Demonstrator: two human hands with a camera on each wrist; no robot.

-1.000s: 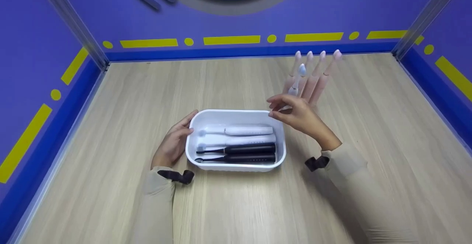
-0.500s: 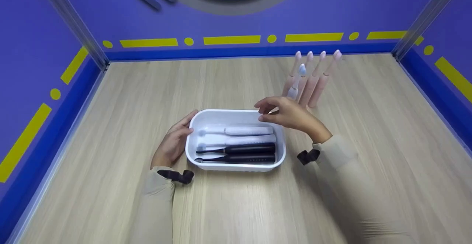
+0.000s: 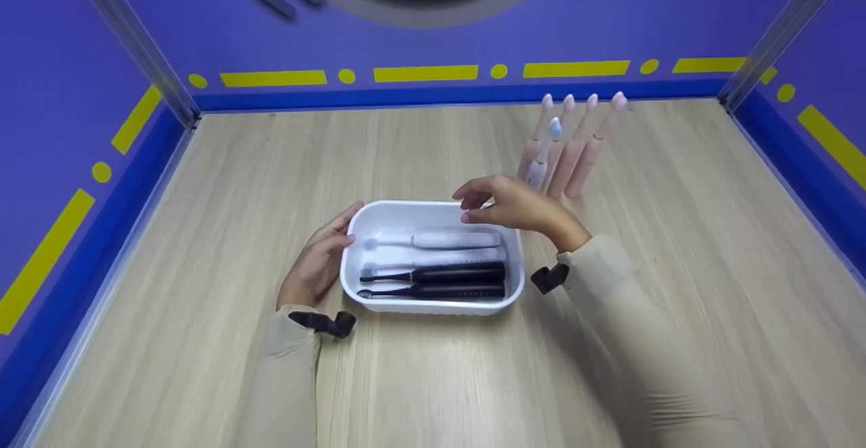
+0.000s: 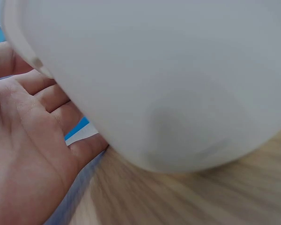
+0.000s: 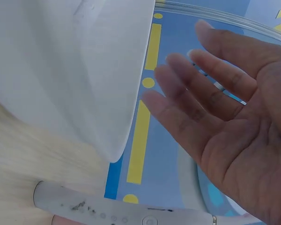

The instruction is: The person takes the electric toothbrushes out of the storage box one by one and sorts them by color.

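A white plastic tub [image 3: 433, 308] stands on the table in the head view. Inside lie two white electric toothbrushes [image 3: 457, 239] and two black electric toothbrushes [image 3: 460, 273], side by side with their heads to the left. My left hand [image 3: 318, 258] grips the tub's left end, thumb at the rim and fingers along the outer wall [image 4: 168, 84]. Over the back right rim hovers my right hand [image 3: 517, 206], its fingers loosely bent and nothing between them. The right wrist view shows that palm [image 5: 239, 131] bare, beside the tub's wall [image 5: 107, 70].
Behind my right hand one white electric toothbrush [image 3: 538, 172] stands upright, partly hidden by the hand. Several pink electric toothbrushes [image 3: 583, 157] stand in a row behind it. Blue-purple panels [image 3: 433, 49] wall in the wooden table [image 3: 304, 157] at the back and sides.
My right hand has moved left, away from the standing white toothbrush and over the tub's back rim. The left hand, the tub and the toothbrushes have stayed in place.
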